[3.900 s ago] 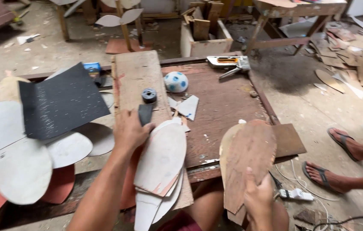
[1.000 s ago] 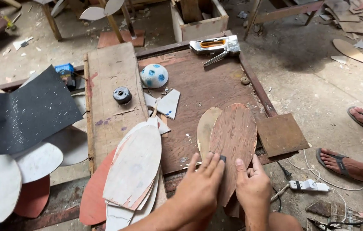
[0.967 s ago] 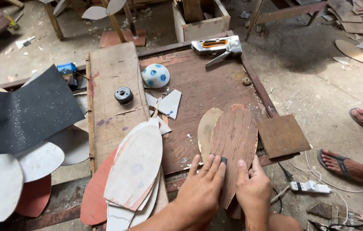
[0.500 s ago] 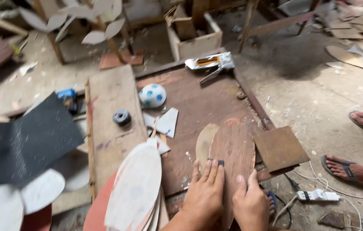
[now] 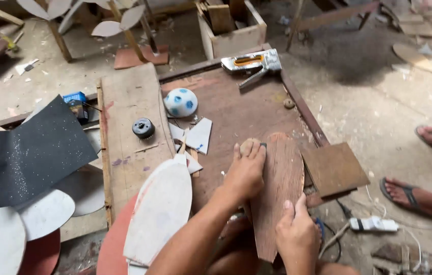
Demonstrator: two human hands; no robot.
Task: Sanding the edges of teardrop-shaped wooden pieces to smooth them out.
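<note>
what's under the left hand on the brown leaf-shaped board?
The left hand presses a small dark-edged pad, likely sandpaper, on the brown leaf-shaped wooden board; only its edge shows by the fingertips. The rest is covered. The right hand grips the board's near end.
</note>
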